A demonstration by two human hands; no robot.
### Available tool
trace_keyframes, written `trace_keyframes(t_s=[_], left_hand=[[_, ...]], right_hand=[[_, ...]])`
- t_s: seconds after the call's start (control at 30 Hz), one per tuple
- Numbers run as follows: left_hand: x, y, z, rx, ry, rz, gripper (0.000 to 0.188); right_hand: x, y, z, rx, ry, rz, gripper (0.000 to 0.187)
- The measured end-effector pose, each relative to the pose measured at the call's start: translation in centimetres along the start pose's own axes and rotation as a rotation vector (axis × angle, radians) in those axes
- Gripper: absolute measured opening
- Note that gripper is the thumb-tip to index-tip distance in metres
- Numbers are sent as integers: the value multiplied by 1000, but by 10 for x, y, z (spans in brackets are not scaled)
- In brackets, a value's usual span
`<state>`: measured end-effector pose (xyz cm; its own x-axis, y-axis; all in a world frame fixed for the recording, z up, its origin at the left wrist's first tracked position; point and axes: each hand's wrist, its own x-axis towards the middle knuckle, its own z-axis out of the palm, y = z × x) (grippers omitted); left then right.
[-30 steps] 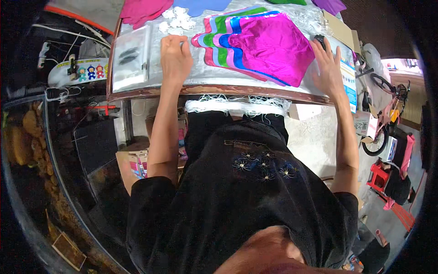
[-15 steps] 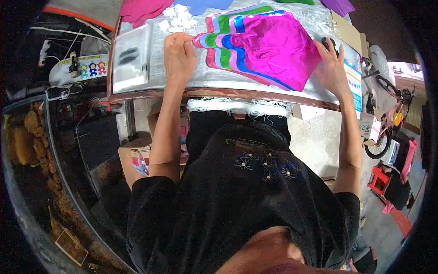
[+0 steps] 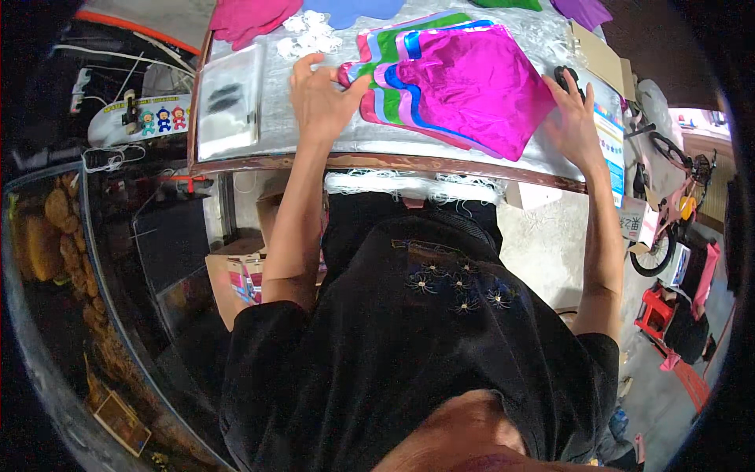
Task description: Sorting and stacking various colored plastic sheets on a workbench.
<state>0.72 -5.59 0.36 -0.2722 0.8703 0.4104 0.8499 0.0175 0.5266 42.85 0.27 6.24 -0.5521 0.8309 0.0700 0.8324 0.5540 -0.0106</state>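
Note:
A fanned stack of shiny foil sheets (image 3: pixel 472 90) lies on the silver-covered table (image 3: pixel 377 141), with a magenta sheet on top and blue, green, pink and red edges showing at its left. My left hand (image 3: pixel 318 98) rests on the left edge of the stack, thumb and fingers pinching the layered edges. At the stack's right corner my right hand (image 3: pixel 574 118) lies flat with fingers spread, next to a small black object (image 3: pixel 563 75).
A clear plastic packet (image 3: pixel 228 106) lies at the table's left end. White small pieces (image 3: pixel 308 33) sit at the back. Flat cardboard (image 3: pixel 602 55) lies at the right. Boxes (image 3: pixel 244 271) stand under the table; a pink bicycle (image 3: pixel 668 212) is at the right.
The view has shifted slightly. My left hand has closed in on the stack's left edges, and my right hand has slid a little along the right corner.

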Motion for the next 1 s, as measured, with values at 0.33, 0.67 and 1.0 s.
trace_keyframes(t_s=[0.33, 0.67, 1.0], left_hand=[[3, -25, 5, -128, -28, 82, 28], [13, -22, -12, -162, -15, 258, 33], [49, 3, -36, -101, -345, 212, 29]], right_hand=[[3, -17, 16, 83, 74, -13, 65], [24, -50, 19, 168, 163, 26, 56], [23, -26, 0, 374, 74, 42, 52]])
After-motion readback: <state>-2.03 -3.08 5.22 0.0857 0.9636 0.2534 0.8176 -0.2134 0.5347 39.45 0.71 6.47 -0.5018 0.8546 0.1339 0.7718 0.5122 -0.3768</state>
